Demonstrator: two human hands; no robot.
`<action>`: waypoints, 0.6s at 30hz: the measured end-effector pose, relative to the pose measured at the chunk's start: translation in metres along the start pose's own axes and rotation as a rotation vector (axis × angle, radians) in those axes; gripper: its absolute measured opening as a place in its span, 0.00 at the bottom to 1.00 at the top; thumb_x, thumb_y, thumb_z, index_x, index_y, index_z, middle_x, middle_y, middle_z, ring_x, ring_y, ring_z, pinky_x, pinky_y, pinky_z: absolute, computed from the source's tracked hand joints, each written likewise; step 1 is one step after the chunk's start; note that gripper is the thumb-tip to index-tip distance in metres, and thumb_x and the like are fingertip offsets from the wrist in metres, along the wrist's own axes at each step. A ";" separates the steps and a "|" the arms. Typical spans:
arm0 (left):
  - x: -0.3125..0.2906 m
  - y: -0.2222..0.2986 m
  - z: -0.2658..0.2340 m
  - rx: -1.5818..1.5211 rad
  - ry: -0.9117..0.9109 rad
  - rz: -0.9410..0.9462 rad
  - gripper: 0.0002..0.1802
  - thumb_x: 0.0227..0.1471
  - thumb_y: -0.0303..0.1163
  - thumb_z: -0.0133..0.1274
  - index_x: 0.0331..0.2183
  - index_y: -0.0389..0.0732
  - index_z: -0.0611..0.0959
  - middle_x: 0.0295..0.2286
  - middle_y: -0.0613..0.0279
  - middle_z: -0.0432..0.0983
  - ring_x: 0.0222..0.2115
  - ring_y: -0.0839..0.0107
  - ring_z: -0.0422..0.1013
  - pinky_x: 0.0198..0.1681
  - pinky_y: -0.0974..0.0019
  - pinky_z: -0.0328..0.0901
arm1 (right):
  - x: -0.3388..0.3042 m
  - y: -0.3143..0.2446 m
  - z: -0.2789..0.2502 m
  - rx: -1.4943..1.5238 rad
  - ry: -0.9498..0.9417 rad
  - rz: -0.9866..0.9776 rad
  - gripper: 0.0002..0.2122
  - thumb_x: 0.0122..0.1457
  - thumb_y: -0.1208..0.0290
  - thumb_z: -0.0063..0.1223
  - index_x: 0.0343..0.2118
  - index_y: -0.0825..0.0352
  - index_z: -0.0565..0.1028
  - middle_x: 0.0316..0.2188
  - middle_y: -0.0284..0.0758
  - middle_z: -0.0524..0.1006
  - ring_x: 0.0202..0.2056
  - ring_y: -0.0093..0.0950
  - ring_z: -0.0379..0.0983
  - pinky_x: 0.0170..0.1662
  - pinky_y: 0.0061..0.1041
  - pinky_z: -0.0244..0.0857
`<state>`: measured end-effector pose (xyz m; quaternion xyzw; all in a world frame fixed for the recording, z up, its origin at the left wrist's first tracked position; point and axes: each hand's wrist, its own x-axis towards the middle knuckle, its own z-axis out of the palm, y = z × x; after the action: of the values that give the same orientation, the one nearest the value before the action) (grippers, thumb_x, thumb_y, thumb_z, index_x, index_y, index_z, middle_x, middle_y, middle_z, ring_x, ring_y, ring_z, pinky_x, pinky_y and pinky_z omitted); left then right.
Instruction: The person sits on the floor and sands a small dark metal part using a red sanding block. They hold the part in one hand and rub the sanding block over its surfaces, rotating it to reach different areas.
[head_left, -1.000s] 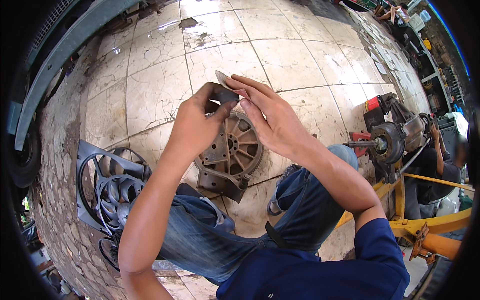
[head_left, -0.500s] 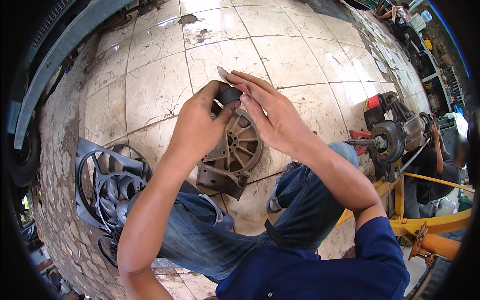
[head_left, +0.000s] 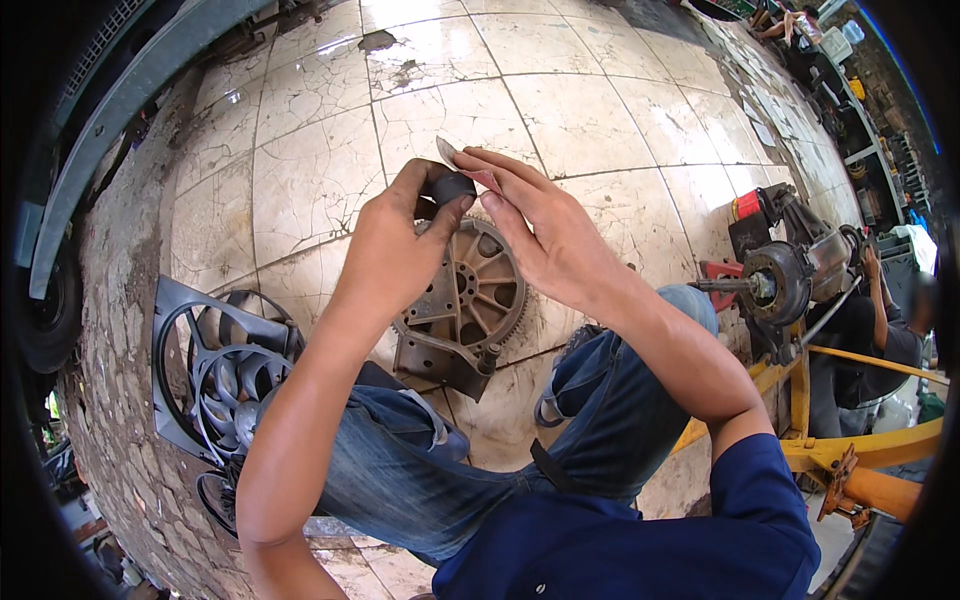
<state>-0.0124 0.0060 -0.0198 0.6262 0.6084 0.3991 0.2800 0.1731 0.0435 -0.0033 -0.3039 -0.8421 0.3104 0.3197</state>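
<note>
My left hand [head_left: 405,225] grips a small dark grey ring-shaped part [head_left: 455,188] between thumb and fingers. Close on its right, my right hand [head_left: 535,215] pinches a folded piece of reddish sandpaper [head_left: 482,178], whose pale backing sticks up past the fingertips. The sandpaper is beside the dark part; whether they touch I cannot tell. Below both hands, a toothed flywheel [head_left: 500,275] lies on the tiles, partly hidden by my left hand. A brown metal bracket plate [head_left: 435,365] rests at its near side, between my feet.
At left lies a black fan shroud [head_left: 175,400] with a fan [head_left: 225,385]. A hub assembly [head_left: 775,285] is on the right, by a yellow stand [head_left: 798,400] and a red jack [head_left: 720,270]. Another person [head_left: 885,340] crouches beyond. A vehicle's frame [head_left: 95,140] edges the upper left.
My left hand has shifted slightly left with the dark part, opening a small gap from the right thumb. My right hand, with the sandpaper, has barely moved.
</note>
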 end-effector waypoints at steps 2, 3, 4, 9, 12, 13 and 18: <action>-0.001 0.004 0.004 0.010 -0.010 -0.017 0.12 0.58 0.25 0.58 0.44 0.34 0.78 0.35 0.53 0.83 0.35 0.68 0.80 0.38 0.66 0.72 | 0.000 0.000 0.000 -0.026 -0.007 -0.003 0.18 0.70 0.72 0.40 0.59 0.72 0.70 0.59 0.48 0.70 0.61 0.42 0.67 0.62 0.34 0.62; -0.002 0.009 0.004 0.028 -0.015 -0.032 0.12 0.58 0.25 0.58 0.43 0.34 0.78 0.34 0.54 0.83 0.35 0.69 0.80 0.38 0.66 0.72 | 0.000 0.001 -0.001 -0.040 -0.010 -0.004 0.18 0.70 0.72 0.40 0.59 0.71 0.71 0.59 0.48 0.70 0.61 0.42 0.67 0.62 0.34 0.62; -0.002 0.013 0.004 0.046 -0.020 -0.046 0.12 0.58 0.25 0.58 0.43 0.34 0.78 0.34 0.54 0.83 0.35 0.70 0.80 0.38 0.66 0.72 | -0.001 0.000 -0.001 -0.029 -0.005 0.003 0.18 0.70 0.72 0.40 0.59 0.71 0.71 0.59 0.48 0.70 0.61 0.42 0.67 0.62 0.34 0.62; 0.002 0.002 -0.002 -0.016 -0.034 -0.066 0.14 0.57 0.25 0.59 0.44 0.34 0.77 0.33 0.55 0.82 0.33 0.71 0.79 0.35 0.68 0.71 | 0.001 0.000 0.000 -0.007 0.003 0.022 0.18 0.70 0.72 0.40 0.59 0.71 0.71 0.59 0.48 0.70 0.61 0.42 0.67 0.62 0.34 0.62; -0.003 0.010 -0.001 -0.009 -0.057 -0.006 0.14 0.57 0.25 0.59 0.44 0.34 0.78 0.33 0.55 0.82 0.32 0.72 0.78 0.35 0.68 0.71 | -0.001 0.001 -0.001 -0.044 -0.017 -0.012 0.18 0.70 0.71 0.40 0.59 0.71 0.70 0.59 0.48 0.70 0.60 0.41 0.68 0.62 0.34 0.62; -0.002 0.012 -0.001 0.004 -0.055 -0.008 0.14 0.57 0.25 0.59 0.44 0.34 0.78 0.34 0.55 0.82 0.32 0.72 0.78 0.35 0.68 0.71 | -0.001 0.001 -0.001 -0.037 -0.009 -0.002 0.18 0.70 0.71 0.40 0.59 0.71 0.70 0.59 0.48 0.70 0.60 0.41 0.68 0.62 0.34 0.62; 0.006 0.001 -0.007 0.005 -0.065 -0.092 0.15 0.56 0.27 0.60 0.45 0.33 0.78 0.35 0.53 0.82 0.33 0.69 0.79 0.36 0.66 0.71 | 0.000 0.000 -0.001 -0.003 -0.011 0.015 0.18 0.70 0.72 0.40 0.60 0.71 0.70 0.59 0.48 0.70 0.60 0.42 0.68 0.62 0.34 0.62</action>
<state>-0.0182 0.0106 -0.0144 0.6110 0.6281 0.3637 0.3162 0.1737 0.0438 -0.0028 -0.3088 -0.8421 0.3130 0.3123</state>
